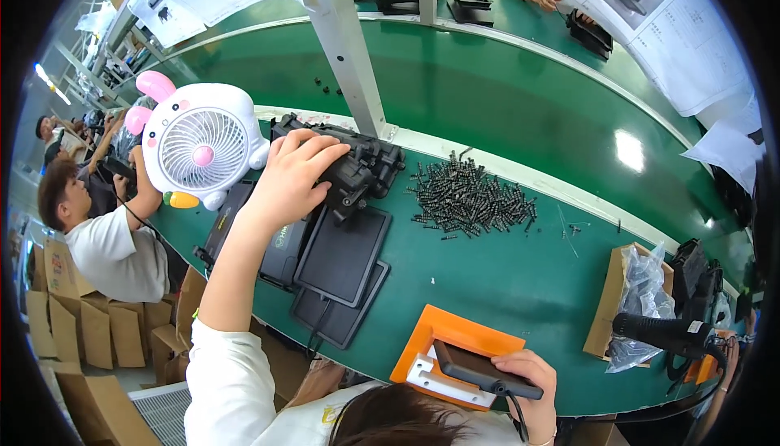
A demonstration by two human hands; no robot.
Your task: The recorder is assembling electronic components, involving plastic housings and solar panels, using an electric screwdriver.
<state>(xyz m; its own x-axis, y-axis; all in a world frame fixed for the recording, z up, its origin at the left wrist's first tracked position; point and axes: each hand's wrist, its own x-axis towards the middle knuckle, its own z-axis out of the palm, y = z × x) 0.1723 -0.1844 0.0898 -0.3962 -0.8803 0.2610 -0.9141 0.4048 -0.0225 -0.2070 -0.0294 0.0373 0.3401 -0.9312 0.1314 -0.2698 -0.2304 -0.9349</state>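
Note:
My left hand point(299, 171) reaches onto a heap of black plastic brackets point(370, 162) at the back of the bench, its fingers and thumb curled round one of them. Part of that bracket is hidden under the hand. At the front edge my right hand point(532, 371) grips a flat black rectangular panel point(471, 365) with a cable hanging from it. The panel lies tilted over an orange fixture point(439, 328) with a white block point(443, 381). Two more black panels point(345, 255) lie stacked below my left hand, a cable running off the front edge.
A pile of small black springs or screws point(471, 198) lies mid-bench. A white rabbit-shaped fan point(201, 141) stands at left. At right are a carton point(605, 308) with plastic bags and a black-handled tool point(658, 331). A metal post point(341, 48) rises behind; a co-worker point(114, 235) sits at left.

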